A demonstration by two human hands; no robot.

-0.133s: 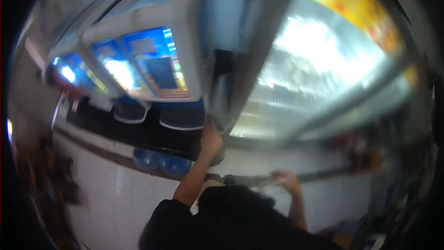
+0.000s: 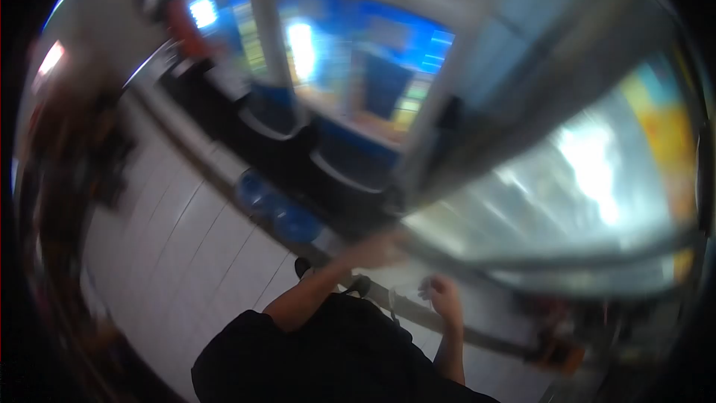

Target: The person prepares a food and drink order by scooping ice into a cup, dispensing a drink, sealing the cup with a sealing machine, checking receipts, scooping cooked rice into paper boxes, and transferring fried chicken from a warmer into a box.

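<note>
My left hand (image 2: 377, 248) is stretched out by the right end of a dark counter (image 2: 276, 168). It is smeared by motion, so its fingers cannot be made out. In front of my body, at the lower centre right, my right hand (image 2: 444, 295) is raised with its fingers bent. Something thin and pale, too blurred to identify, shows beside its fingertips. Nearest beyond both hands is a glass-fronted case (image 2: 544, 186) with bright light on the glass.
Machines with blue lit panels (image 2: 365, 60) stand on the counter. Blue round bottles (image 2: 294, 224) are below its edge. White floor tiles (image 2: 179, 254) spread at the left. An orange object (image 2: 563, 357) lies at the lower right.
The whole view has turned, so the counter and glass case now slant differently. My left hand has shifted right and down in the view; my right hand appears slightly further left.
</note>
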